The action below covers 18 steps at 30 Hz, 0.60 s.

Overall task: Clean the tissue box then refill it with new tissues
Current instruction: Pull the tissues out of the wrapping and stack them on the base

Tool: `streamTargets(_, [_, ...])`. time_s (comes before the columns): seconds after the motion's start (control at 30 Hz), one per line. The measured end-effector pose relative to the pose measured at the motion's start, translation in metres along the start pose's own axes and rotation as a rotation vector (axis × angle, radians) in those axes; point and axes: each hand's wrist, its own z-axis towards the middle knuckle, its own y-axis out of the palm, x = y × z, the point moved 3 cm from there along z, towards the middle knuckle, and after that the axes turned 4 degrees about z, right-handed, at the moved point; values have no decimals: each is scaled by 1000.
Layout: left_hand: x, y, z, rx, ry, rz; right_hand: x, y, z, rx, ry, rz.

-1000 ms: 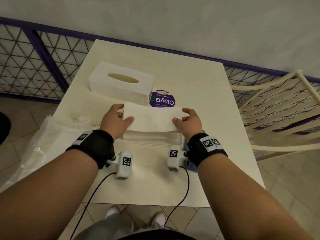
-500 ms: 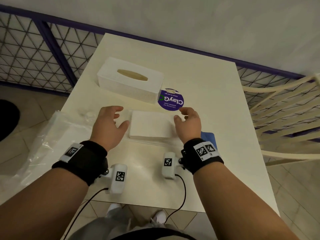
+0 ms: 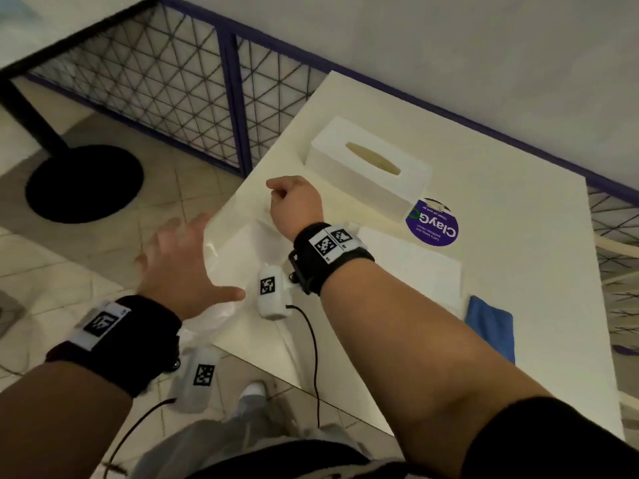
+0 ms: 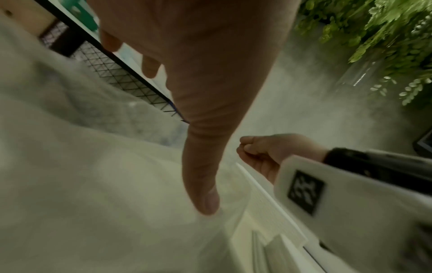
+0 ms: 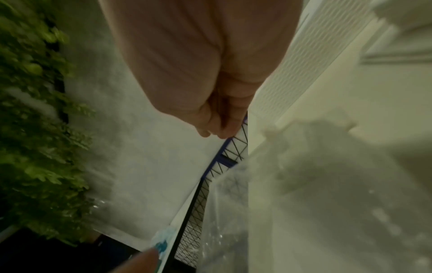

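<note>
The bench (image 3: 501, 216) carries every task item. At its left near corner lies a clear plastic wrapper (image 3: 238, 250), which hangs partly over the edge. The tissue box (image 3: 366, 171) stands closed at the far left of the bench with its oval slot upward, and no tissue shows through the slot. The stack of new tissues (image 3: 415, 267) lies flat and unwrapped at mid-bench, near of the box and apart from it. A blue cloth (image 3: 491, 326) rests at the near right, just beside the stack, and a round purple sticker (image 3: 434, 223) sits between the box and the stack. The left hand (image 3: 179, 264) is off the left edge of the bench with its fingers spread wide and straight, beside the wrapper and holding nothing. The right hand (image 3: 294, 202) hangs over the wrapper with its fingers curled in; the left wrist view shows thumb and fingertips pressed together, and whether a fold of film is pinched between them cannot be determined. Assessment of progress: the tissues are out of their packaging, so unwrapping is complete. Whether the box has been wiped cannot be determined from these views. Judged remaining: clear the wrapper, open the box, insert the stack, close the box.
</note>
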Motion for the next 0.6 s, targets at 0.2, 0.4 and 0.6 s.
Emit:
streamTargets(0.2, [-29, 31, -17, -204, -13, 160, 0, 39, 19, -498, 65, -634])
streamTargets(0.4, [-31, 43, -18, -204, 22, 242, 20, 68, 18, -598, 25, -945])
streamTargets(0.6, [-32, 47, -19, -215, 6, 247, 22, 78, 22, -623, 85, -938])
